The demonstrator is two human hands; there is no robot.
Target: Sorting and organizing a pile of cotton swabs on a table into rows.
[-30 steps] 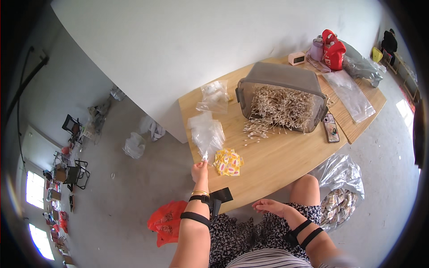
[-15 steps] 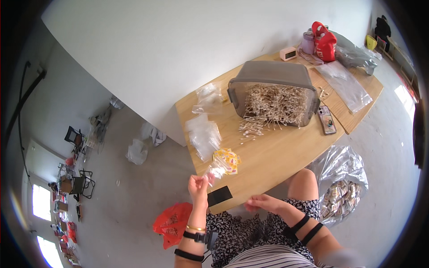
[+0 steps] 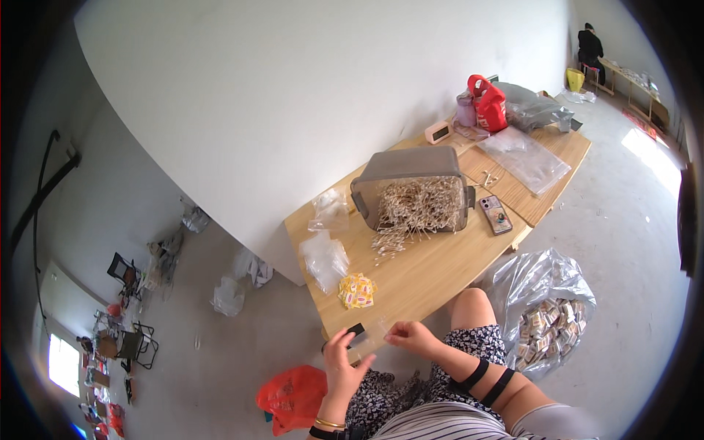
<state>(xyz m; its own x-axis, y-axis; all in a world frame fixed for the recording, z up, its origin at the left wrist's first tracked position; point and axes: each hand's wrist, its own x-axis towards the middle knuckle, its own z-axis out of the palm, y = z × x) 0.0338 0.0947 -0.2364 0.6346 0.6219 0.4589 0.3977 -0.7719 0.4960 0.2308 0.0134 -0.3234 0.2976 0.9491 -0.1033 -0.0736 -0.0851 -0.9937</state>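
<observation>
My right hand (image 3: 414, 339) pinches the edge of a small clear plastic bag (image 3: 375, 337) over the table's near corner. At the bag's other end, my left hand (image 3: 345, 367) has its thumb and fingers spread apart; whether they touch the bag is hard to see. Beyond my hands lies a pile of yellow-and-white printed packets (image 3: 357, 290). A stack of clear bags (image 3: 324, 260) rests just past it. A grey translucent bin (image 3: 411, 163) lies on its side, with many cotton swabs (image 3: 418, 205) inside and spilling out of its mouth onto the wooden table (image 3: 425, 271).
A phone (image 3: 496, 215) lies right of the bin. Farther back are a small pink clock (image 3: 438, 133), a red bag (image 3: 488, 104) and a flat plastic sheet (image 3: 524, 160). A large bag of small packs (image 3: 550, 334) stands on the floor at right; a red bag (image 3: 292, 396) is at left.
My right hand has moved up and left to the clear bag, which my left hand held before. My left hand has come down and spread its fingers. The view has shifted.
</observation>
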